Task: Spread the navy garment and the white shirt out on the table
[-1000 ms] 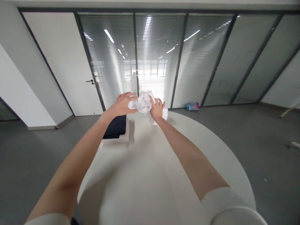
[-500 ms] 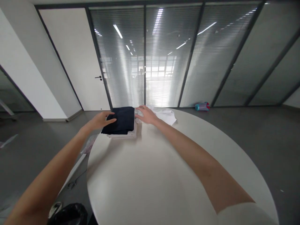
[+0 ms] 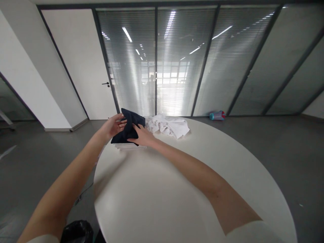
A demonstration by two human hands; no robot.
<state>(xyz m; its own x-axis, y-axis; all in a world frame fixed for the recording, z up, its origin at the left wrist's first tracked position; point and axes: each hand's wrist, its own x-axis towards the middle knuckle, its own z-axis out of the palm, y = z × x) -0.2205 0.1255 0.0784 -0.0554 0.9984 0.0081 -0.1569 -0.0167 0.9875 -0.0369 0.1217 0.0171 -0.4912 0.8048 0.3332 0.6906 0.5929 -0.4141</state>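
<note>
A dark navy folded cloth lies on a stack of folded white cloths near the far left edge of the round table. Its upper surface is raised and creased, with one corner standing up at the back. My left hand is at its left side, fingers apart and palm turned toward the cloth. From the right, my right hand grips the navy cloth, thumb at the front and fingers over a fold. Just right of the stack lies a crumpled white cloth.
The white round table fills the middle. A bin with a black liner stands on the floor at lower left. A blue and red bundle lies by the glass partition. A white door is at the back left.
My right hand has moved left from the crumpled white cloth onto the navy cloth. The navy cloth was flat and is now gathered up, and my left hand has turned palm inward.
</note>
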